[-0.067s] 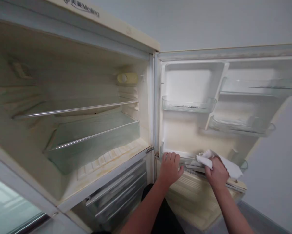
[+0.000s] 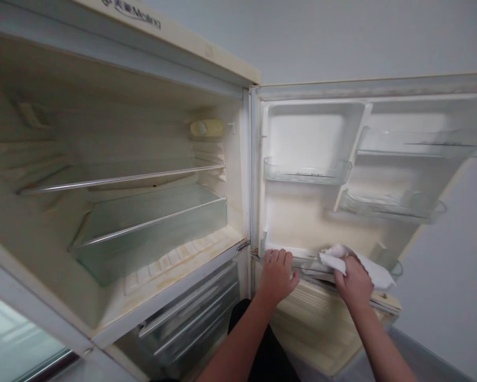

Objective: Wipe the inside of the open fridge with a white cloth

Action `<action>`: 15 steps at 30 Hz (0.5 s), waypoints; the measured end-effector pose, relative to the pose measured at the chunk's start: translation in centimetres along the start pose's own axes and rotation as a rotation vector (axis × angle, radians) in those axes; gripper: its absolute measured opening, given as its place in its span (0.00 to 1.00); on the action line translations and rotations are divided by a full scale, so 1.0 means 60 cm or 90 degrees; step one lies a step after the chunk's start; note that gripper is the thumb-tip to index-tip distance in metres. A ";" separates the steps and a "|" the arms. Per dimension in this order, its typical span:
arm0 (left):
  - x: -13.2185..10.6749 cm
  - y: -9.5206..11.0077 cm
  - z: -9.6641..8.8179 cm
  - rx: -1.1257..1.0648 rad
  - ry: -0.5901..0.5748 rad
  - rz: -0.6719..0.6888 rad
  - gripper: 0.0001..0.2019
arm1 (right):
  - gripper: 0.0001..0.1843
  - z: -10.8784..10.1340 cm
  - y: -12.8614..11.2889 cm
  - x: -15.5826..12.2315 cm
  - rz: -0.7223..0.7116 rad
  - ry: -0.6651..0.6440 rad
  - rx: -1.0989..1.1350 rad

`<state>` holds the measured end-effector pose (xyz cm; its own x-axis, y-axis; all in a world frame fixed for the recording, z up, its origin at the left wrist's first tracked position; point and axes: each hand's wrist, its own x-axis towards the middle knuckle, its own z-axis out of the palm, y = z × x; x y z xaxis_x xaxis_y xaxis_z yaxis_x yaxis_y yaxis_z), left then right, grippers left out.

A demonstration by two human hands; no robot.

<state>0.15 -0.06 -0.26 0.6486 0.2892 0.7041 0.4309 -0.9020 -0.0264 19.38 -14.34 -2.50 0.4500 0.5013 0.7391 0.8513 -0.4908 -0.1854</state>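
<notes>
Low on the swung-out fridge door (image 2: 308, 140), both hands are at the bottom rack (image 2: 306, 262), and almost nothing has changed since a moment ago. The whole scene slips slightly leftward in the view, door and hands together (the head turning a little, I judge), while the hands keep their places along the rack. For the work, that means no visible progress between the two instants: the cloth remains at the same stretch, toward the rack's outer end.

The right hand (image 2: 355, 284) has its fingers closed round the white cloth (image 2: 334, 263), which is bunched, with one part sticking out to the left of the knuckles and another trailing to the right over the rack. Whether it is fabric or paper, I cannot tell.

The left hand (image 2: 277, 273) lies nearer the hinge, palm down, fingers bent over the rack's front edge and thumb apart, pointing toward the cloth. Its fingertips are hidden, so I cannot tell whether it truly grips or only rests.

Both forearms rise from the bottom of the view, the left slanting rightward, the right leftward, above the lower door (image 2: 313, 323), which is also swung out.
</notes>
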 end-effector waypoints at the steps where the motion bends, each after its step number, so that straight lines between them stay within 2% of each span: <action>1: 0.000 0.001 0.001 -0.001 0.001 -0.005 0.17 | 0.16 -0.008 0.000 0.005 0.005 -0.032 -0.005; 3: -0.001 0.003 0.003 -0.001 0.001 -0.012 0.16 | 0.19 -0.030 -0.010 0.019 0.043 -0.110 -0.038; 6: 0.000 0.006 0.005 -0.001 0.006 -0.019 0.17 | 0.23 -0.062 -0.051 0.049 0.116 -0.256 -0.128; 8: -0.001 0.006 0.007 -0.002 0.013 -0.020 0.18 | 0.25 -0.072 -0.089 0.073 0.086 -0.354 -0.146; 11: -0.003 0.005 0.010 -0.011 0.022 -0.012 0.19 | 0.26 -0.057 -0.143 0.114 0.036 -0.473 -0.034; 15: -0.009 0.000 0.012 -0.010 0.029 -0.005 0.21 | 0.24 -0.005 -0.199 0.166 -0.018 -0.578 0.206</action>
<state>0.24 0.01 -1.15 0.6166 0.2813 0.7353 0.4248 -0.9052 -0.0099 13.61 -3.69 7.25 0.3493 0.9370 -0.0107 0.8375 -0.3173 -0.4450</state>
